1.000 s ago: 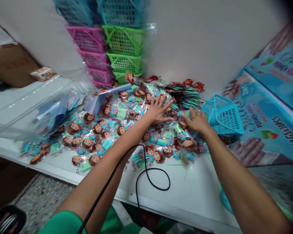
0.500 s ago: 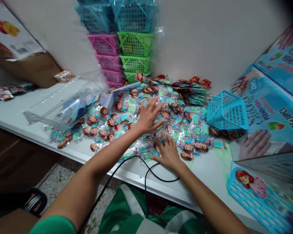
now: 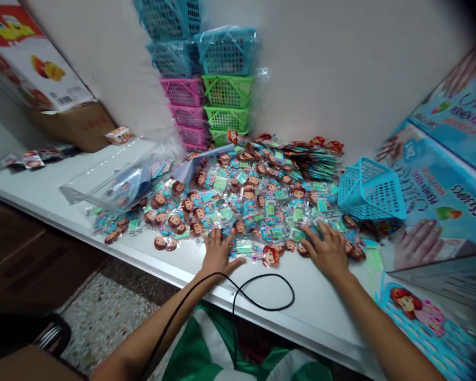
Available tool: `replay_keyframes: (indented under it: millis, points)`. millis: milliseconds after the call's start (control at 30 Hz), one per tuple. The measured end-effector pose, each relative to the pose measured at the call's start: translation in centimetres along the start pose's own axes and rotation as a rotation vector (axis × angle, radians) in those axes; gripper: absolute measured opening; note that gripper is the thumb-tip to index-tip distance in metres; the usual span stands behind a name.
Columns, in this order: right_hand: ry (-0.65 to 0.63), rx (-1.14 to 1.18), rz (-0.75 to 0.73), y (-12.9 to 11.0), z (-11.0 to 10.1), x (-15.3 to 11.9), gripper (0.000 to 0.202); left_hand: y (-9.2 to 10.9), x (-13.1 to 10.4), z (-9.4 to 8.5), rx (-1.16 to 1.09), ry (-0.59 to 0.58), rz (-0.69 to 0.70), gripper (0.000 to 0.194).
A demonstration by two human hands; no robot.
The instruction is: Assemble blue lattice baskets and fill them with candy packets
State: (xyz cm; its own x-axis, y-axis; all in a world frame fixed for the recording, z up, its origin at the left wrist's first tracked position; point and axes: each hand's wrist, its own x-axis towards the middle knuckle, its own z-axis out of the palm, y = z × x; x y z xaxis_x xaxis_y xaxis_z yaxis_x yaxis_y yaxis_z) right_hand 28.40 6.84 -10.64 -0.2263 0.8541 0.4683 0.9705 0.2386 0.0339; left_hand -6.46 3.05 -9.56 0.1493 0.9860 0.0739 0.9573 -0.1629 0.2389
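A wide heap of small clear packets with doll-head pictures (image 3: 249,196) covers the middle of the white table (image 3: 277,333). At the heap's front edge, my left hand (image 3: 218,251) lies with its fingers spread, touching packets at the fingertips. Beside its thumb is a packet with a red-haired figure (image 3: 270,256). Farther right, my right hand (image 3: 327,248) rests spread on the front right part of the heap. Neither hand grips anything. A black cable (image 3: 267,308) loops in front of my left hand and crosses over my left wrist.
Stacked blue, pink and green baskets (image 3: 228,90) stand behind the heap. A blue basket (image 3: 371,190) sits at the right, beside blue printed boxes (image 3: 440,185). On the left are a clear plastic container (image 3: 99,185) and a cardboard box (image 3: 79,124). Packets stand bunched behind (image 3: 317,159).
My left hand has drawn back from the middle of the heap to its front edge. My right hand has moved to the right. The red-haired packet now shows between them. The camera view has shifted slightly.
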Motion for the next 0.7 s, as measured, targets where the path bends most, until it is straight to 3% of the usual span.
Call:
replay_keyframes:
  millis: [167,267,433,533,700]
  points:
    - [0.011,-0.05,0.004,3.6,1.0,0.1,0.04,7.0,4.3,1.7,-0.122,-0.04,0.247,0.096]
    - [-0.035,-0.088,-0.004,5.3,1.3,0.8,0.041,11.6,7.0,3.5,-0.174,0.001,0.33,0.099]
    - [-0.298,0.082,-0.105,9.3,0.3,3.8,0.04,18.1,11.6,4.7,-0.16,0.076,0.432,0.09]
    - [-0.386,0.138,-0.106,12.1,-1.3,4.9,0.034,20.8,14.1,4.1,-0.161,0.071,0.407,0.083]
    - [-0.359,0.086,0.073,15.8,-5.6,5.1,0.032,23.0,15.9,3.2,-0.095,0.055,0.369,0.08]
